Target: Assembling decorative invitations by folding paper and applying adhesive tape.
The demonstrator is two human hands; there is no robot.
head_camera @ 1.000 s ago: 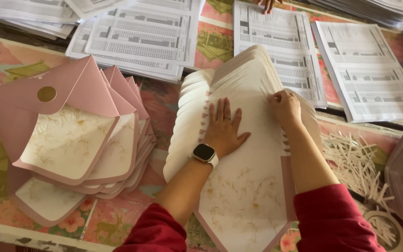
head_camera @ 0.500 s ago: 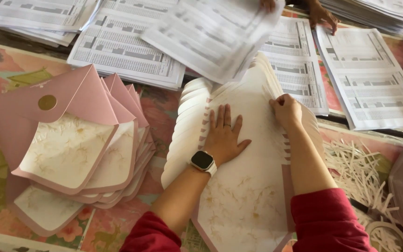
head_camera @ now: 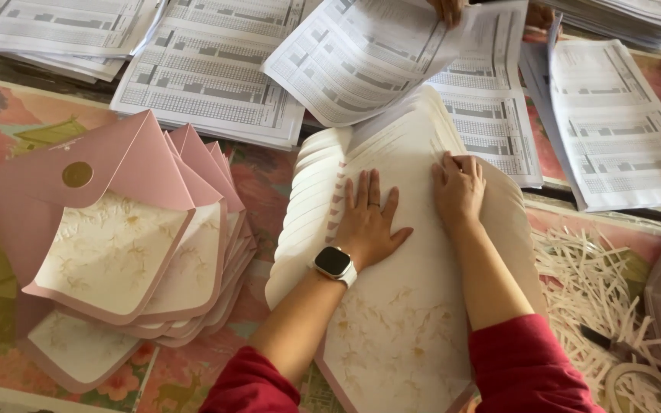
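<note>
Left hand [head_camera: 369, 226] flat, palm down, fingers spread wide on the fanned stack of cream envelope sheets [head_camera: 392, 306], gripping nothing. Right hand [head_camera: 459, 191] just beside it on the same top sheet, fingers bent and fingertips pressing the paper; whether an edge is pinched, cannot tell. Stack directly beneath both palms, centre of the floral table [head_camera: 9, 122]. Pink envelopes [head_camera: 116, 229] piled well left. Printed sheets [head_camera: 208, 84] beyond, one lifted by another person's hand [head_camera: 449, 9].

**Work surface and surroundings, seen from above**

A table covered by a floral cloth [head_camera: 9, 138] in pink and green fills the view. Printed paper sheets [head_camera: 208, 84] lie along the far edge; shredded paper strips [head_camera: 583, 283] lie near right. Light is soft, even.
</note>
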